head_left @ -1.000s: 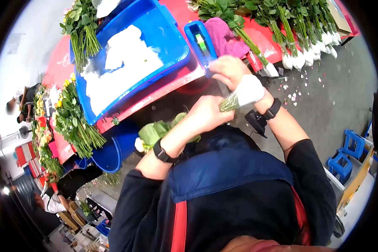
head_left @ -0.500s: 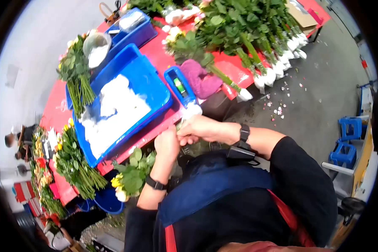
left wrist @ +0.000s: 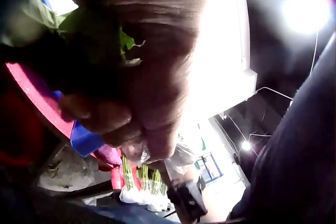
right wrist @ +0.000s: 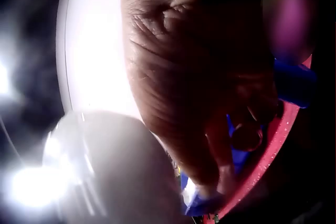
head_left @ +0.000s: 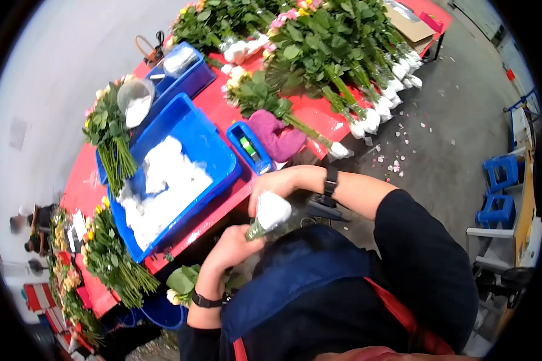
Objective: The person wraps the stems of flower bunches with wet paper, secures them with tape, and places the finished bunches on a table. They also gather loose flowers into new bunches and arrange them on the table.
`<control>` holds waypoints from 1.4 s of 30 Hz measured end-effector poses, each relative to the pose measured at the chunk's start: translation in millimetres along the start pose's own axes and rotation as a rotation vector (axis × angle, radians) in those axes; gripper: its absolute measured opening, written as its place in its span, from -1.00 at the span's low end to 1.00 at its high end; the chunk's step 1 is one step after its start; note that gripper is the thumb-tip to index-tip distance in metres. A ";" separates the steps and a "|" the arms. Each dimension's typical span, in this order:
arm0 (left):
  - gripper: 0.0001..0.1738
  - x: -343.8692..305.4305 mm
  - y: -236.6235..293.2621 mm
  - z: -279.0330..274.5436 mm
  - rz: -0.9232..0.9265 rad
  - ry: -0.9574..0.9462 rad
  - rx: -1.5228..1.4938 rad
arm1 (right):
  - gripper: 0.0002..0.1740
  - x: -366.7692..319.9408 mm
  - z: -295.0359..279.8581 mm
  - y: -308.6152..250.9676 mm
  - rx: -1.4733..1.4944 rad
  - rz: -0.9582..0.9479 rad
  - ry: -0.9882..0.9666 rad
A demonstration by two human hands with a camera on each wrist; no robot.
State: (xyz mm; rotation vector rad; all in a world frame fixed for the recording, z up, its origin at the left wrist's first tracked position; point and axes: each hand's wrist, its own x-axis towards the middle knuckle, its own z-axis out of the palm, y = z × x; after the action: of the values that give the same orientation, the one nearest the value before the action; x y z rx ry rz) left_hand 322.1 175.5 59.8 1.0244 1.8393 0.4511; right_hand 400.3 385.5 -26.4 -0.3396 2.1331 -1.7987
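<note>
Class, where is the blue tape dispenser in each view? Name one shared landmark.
Head: the dispenser lies just above the right hand, beside the pink cloth.
Left wrist: dispenser at lower left.
Right wrist: dispenser at right, probably; only dark blue shows.
Shared landmark: edge of the red table.

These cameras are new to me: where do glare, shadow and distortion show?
Head: bright, black corners framing a bowed scene; left wrist: a lamp glares upper right, left hand mostly shadowed; right wrist: glare washes the white wrap, right hand partly dark.
</note>
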 end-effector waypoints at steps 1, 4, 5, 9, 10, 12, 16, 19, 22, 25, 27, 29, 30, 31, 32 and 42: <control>-0.72 -4.1 10.5 -7.3 -0.108 -0.057 -0.097 | -0.63 -4.9 8.7 6.3 -0.161 -0.068 0.026; -0.74 -2.5 2.8 -4.9 -0.137 0.036 -0.247 | -0.83 -6.8 67.4 37.2 0.163 -0.223 0.518; -0.73 1.6 -0.8 -3.5 -0.155 0.114 -0.200 | -0.82 -7.6 82.0 34.2 0.336 0.015 0.563; -0.63 37.5 -26.7 29.3 -0.005 0.498 0.399 | -0.75 -21.3 80.4 -46.3 0.343 0.319 0.642; -0.63 37.8 -20.9 30.3 0.001 0.524 0.519 | -0.76 -20.6 79.2 -44.0 0.486 0.332 0.628; -0.64 45.4 -17.3 26.5 0.059 0.595 0.672 | -0.76 -25.1 75.4 -37.9 0.808 0.288 0.610; -0.59 48.6 5.6 23.8 0.118 0.570 0.766 | -0.72 -43.5 72.5 -42.3 0.006 -0.111 0.927; -0.61 55.6 22.8 29.8 0.237 0.469 0.894 | -0.60 -58.5 58.6 -61.5 -1.028 -0.183 0.860; -0.89 66.8 35.2 39.7 0.474 0.346 1.121 | -0.67 -64.8 55.0 -47.0 -0.678 0.276 0.496; -0.89 64.7 87.4 15.3 0.661 0.294 1.123 | -0.68 -80.2 52.6 -18.3 -0.448 0.273 0.743; -0.88 74.6 111.9 0.2 1.014 0.537 0.846 | -0.69 -90.5 49.9 -24.3 -0.313 0.325 1.051; -0.89 84.0 131.1 -5.9 1.205 0.627 0.469 | -0.72 -114.0 39.0 -19.2 -0.303 0.192 1.183; -0.90 97.9 122.5 -0.8 1.119 0.563 0.248 | -0.73 -126.9 29.0 -11.3 -0.374 0.302 1.235; -0.90 115.6 114.6 5.8 1.020 0.490 0.035 | -0.70 -132.8 20.9 -28.4 -0.323 0.316 1.353; -0.83 137.8 109.2 12.3 0.772 0.453 -0.167 | -0.69 -145.1 12.8 -35.7 -0.327 0.397 1.401; -0.49 354.3 82.0 56.9 -0.216 0.340 -0.841 | -0.68 -362.3 -120.3 5.8 -0.467 0.501 1.877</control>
State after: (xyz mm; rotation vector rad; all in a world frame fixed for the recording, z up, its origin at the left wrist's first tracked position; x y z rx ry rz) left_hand 338.3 501.6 -110.3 0.1787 1.7453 1.1880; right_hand 685.1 635.3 20.6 2.4021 2.9383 -1.0895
